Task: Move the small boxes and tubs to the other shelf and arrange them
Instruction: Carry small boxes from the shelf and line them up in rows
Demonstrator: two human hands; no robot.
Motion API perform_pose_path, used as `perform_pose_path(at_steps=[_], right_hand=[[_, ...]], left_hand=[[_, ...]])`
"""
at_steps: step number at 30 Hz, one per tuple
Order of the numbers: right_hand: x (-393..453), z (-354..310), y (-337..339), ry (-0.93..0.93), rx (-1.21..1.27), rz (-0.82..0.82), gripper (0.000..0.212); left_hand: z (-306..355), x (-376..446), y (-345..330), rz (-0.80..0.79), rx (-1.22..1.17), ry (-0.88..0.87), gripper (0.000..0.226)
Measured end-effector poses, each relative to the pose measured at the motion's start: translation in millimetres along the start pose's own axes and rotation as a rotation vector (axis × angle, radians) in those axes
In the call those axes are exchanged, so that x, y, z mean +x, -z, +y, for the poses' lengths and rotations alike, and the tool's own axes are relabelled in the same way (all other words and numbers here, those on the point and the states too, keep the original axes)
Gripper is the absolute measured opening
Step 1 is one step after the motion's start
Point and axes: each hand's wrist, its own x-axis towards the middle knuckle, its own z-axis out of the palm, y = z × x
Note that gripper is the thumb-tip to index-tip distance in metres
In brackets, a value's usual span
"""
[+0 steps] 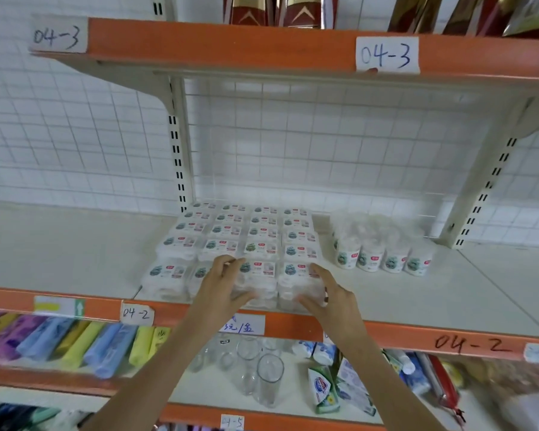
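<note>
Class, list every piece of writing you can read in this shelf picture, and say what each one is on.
"04-3": paper tag on the upper shelf's orange edge, and again on the tag at its left end.
"04-2": small tag on the middle shelf edge, and handwritten on the orange edge at right.
"04-5": tag on the lowest edge.
Price slip: partly hidden by a wrist, not fully readable.
Box labels and tub labels: too small.

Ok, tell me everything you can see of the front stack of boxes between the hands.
The front stack of boxes is clear plastic with white contents and green-and-red labels on top. It sits at the front edge of the 04-2 shelf, in the grid's front row. The left hand and right hand flank it, fingers against the front boxes.
</note>
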Motion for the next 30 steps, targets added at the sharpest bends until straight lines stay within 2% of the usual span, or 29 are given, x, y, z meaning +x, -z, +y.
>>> perform_pose_path(at_steps=[10, 15, 19, 22, 25, 26, 28, 30], right_hand=[[-4, -2, 0, -0.032, 0.067, -0.024, 0.068], [-6, -3, -1, 0.014, 0.114, 0.026, 0.053], [-7, 0, -4, 0.020, 0.084, 0.055, 0.054], [-3, -2, 2, -0.026, 0.100, 0.018, 0.065], [12, -11, 15, -0.184, 0.279, -0.001, 0.080], [18, -16, 18, -0.239, 0.332, -0.047, 0.076], [25, -22, 20, -0.269, 0.381, -0.145, 0.054], [27, -27, 18, -0.263, 0.372, -0.197, 0.050]], left_hand=[[-5, 0, -4, 0.014, -0.023, -0.062, 0.069], [-6, 2, -6, -0.012, -0.043, -0.052, 0.066], [-8, 1, -7, -0.025, -0.046, -0.049, 0.064], [-5, 3, -1, -0.043, -0.026, -0.035, 0.083], [2, 16, 12, -0.128, -0.021, 0.018, 0.109], [5, 21, 16, -0.171, 0.021, 0.001, 0.113], [9, 30, 19, -0.285, 0.098, -0.017, 0.117], [9, 35, 15, -0.367, 0.131, -0.020, 0.118]])
